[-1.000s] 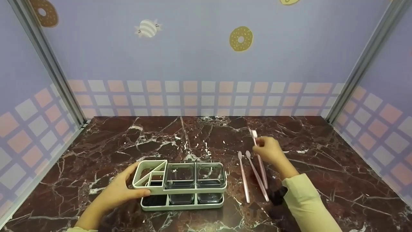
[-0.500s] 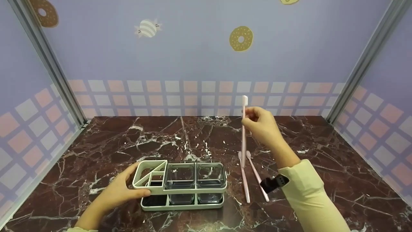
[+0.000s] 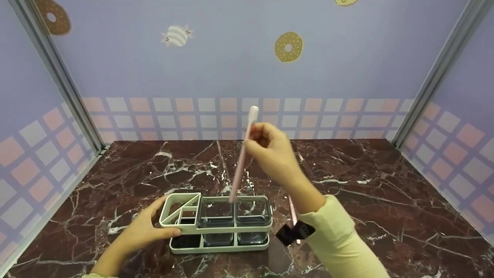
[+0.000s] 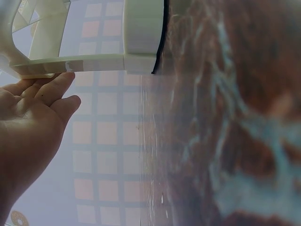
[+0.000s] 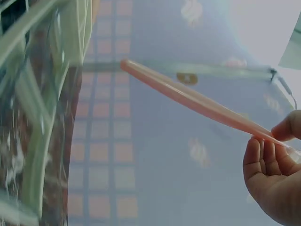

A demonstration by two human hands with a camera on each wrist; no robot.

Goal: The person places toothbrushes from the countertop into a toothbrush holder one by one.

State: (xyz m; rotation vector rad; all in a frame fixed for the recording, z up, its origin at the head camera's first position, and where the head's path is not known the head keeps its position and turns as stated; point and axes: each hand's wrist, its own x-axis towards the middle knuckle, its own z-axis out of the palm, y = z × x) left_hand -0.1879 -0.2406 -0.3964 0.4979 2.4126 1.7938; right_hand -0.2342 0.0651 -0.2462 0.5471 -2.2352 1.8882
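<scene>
A pink toothbrush [image 3: 240,166], white bristles uppermost, slants in the air with its handle end over the holder's clear cups. My right hand [image 3: 272,150] pinches it just below the head between thumb and fingers; the right wrist view shows the same pinch on the toothbrush [image 5: 188,100]. At the left end of a pale green two-tier toothbrush holder [image 3: 216,229], my left hand [image 3: 142,227] grips the upper frame, thumb in front and fingers behind. The holder's left section has divided slots. Two clear cups [image 3: 217,210] fill its other sections.
Another pink toothbrush [image 3: 292,210] lies on the dark red marbled tabletop [image 3: 370,216], right of the holder, partly covered by my right wrist and its black camera [image 3: 295,233]. Patterned walls [image 3: 231,69] enclose the table's back and sides.
My right hand has lifted the toothbrush off the table and carried it leftward until it hangs over the holder. The left hand and the holder have stayed in place.
</scene>
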